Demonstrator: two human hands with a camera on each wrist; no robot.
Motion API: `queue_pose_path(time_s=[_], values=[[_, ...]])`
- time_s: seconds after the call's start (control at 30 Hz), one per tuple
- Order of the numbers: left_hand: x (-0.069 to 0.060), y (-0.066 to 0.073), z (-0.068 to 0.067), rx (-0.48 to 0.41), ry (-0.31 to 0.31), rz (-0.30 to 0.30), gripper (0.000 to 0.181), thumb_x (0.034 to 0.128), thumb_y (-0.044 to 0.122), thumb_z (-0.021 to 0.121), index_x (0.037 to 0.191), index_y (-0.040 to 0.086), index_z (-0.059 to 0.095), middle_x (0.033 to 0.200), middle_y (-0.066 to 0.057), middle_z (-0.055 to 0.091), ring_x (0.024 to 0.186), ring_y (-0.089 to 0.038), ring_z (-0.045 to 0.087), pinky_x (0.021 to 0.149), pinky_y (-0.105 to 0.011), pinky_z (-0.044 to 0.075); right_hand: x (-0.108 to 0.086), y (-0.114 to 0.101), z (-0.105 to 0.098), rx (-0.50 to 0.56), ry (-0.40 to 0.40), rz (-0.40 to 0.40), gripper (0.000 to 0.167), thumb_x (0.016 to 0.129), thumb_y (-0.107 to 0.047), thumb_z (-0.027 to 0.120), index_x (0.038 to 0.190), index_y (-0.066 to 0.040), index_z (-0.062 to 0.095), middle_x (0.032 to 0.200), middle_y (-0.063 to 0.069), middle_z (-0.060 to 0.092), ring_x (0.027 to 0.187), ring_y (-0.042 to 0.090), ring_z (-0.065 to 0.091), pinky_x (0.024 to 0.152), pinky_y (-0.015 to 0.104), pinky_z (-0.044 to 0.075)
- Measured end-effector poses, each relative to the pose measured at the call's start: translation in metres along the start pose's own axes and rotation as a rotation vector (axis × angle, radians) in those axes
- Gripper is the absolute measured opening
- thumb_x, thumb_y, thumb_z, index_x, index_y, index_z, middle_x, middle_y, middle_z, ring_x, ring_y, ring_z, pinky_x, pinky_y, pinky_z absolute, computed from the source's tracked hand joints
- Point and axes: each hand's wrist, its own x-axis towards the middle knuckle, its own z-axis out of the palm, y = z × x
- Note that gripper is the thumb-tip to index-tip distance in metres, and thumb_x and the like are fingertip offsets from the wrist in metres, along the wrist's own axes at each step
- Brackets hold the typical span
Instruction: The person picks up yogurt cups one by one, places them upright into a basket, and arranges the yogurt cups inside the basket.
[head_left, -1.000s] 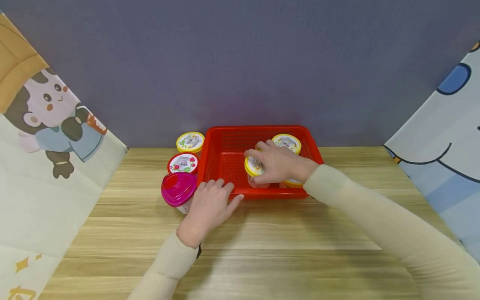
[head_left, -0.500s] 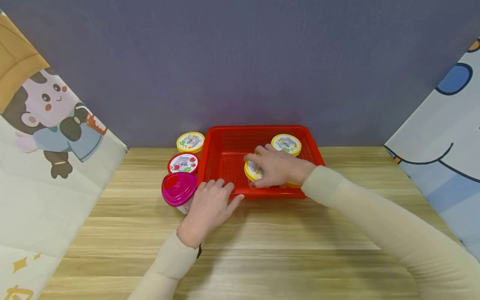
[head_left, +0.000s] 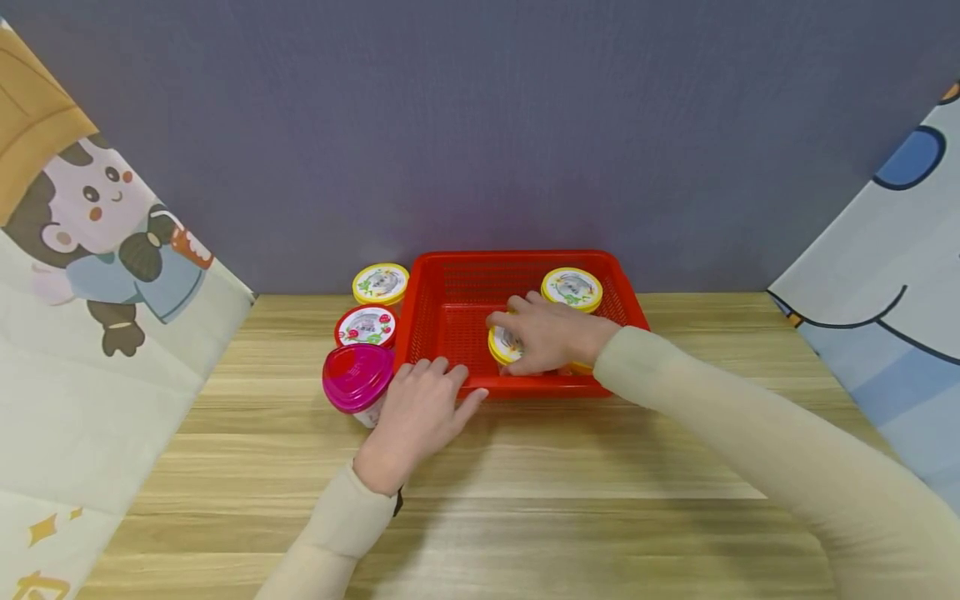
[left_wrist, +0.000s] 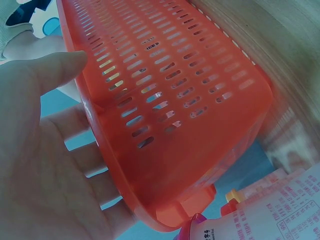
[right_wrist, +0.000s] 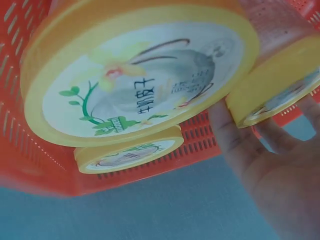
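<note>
On the bench (head_left: 570, 517) stood a red basket (head_left: 465, 329).
The left hand (head_left: 420, 408) held its near-left rim, unmoved; inside, the right hand (head_left: 551, 335) gripped a yellow-lidded tub (head_left: 502, 345) near the middle, slightly lower than a second earlier, leaving the far-right tub (head_left: 572, 287) more exposed.

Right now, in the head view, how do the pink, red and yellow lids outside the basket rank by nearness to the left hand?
1. Pink lid, left of the left hand.
2. Red lid, behind the pink.
3. Yellow lid, farthest back.

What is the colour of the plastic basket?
The basket is red, seen best in the head view.
</note>
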Motion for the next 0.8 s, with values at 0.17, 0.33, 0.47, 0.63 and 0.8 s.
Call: queue_pose_path(time_s=[0.17, 0.33, 0.47, 0.63, 0.8], values=[[0.0, -0.0001, -0.0002, 0.001, -0.005, -0.002, 0.039, 0.0973, 0.048, 0.063, 0.103, 0.01, 0.074, 0.086, -0.008, 0.066, 0.077, -0.026, 0.063, 0.071, -0.041, 0.049, 0.0022, -0.002, -0.0009, 0.02, -0.022, -0.001, 0.076, 0.086, -0.053, 0.072, 0.15, -0.022, 0.047, 0.13, 0.006, 0.051, 0.113, 0.027, 0.046, 0.091, 0.044, 0.051], [0.0001, 0.0004, -0.0003, -0.006, -0.009, -0.002, 0.04, 0.0974, 0.048, 0.063, 0.104, 0.01, 0.074, 0.087, -0.008, 0.066, 0.078, -0.026, 0.063, 0.071, -0.041, 0.05, 0.0034, -0.0019, 0.0006, 0.022, -0.054, 0.005, 0.076, 0.087, -0.052, 0.072, 0.152, -0.021, 0.044, 0.135, 0.008, 0.05, 0.117, 0.03, 0.047, 0.099, 0.046, 0.048], [0.0003, 0.0013, -0.0003, -0.008, -0.005, 0.0, 0.04, 0.0974, 0.047, 0.063, 0.104, 0.01, 0.074, 0.087, -0.008, 0.066, 0.078, -0.027, 0.063, 0.072, -0.041, 0.05, 0.0037, -0.0015, 0.0024, 0.02, -0.072, 0.016, 0.076, 0.088, -0.052, 0.072, 0.152, -0.022, 0.043, 0.135, 0.009, 0.049, 0.119, 0.031, 0.047, 0.1, 0.047, 0.047], [-0.0005, 0.002, -0.0006, -0.006, -0.005, -0.004, 0.04, 0.0974, 0.048, 0.063, 0.104, 0.01, 0.074, 0.087, -0.008, 0.066, 0.079, -0.027, 0.064, 0.072, -0.042, 0.05, 0.0043, -0.0035, 0.0029, 0.016, -0.079, 0.028, 0.076, 0.087, -0.052, 0.073, 0.151, -0.023, 0.043, 0.136, 0.009, 0.048, 0.12, 0.031, 0.047, 0.101, 0.048, 0.047], [-0.0007, 0.0014, -0.0006, -0.005, 0.001, -0.002, 0.04, 0.0976, 0.048, 0.062, 0.103, 0.01, 0.074, 0.087, -0.008, 0.066, 0.079, -0.028, 0.064, 0.072, -0.042, 0.05, 0.0043, -0.0064, 0.0015, 0.002, -0.078, 0.04, 0.077, 0.087, -0.052, 0.072, 0.151, -0.023, 0.043, 0.136, 0.01, 0.048, 0.12, 0.031, 0.048, 0.102, 0.048, 0.046]])
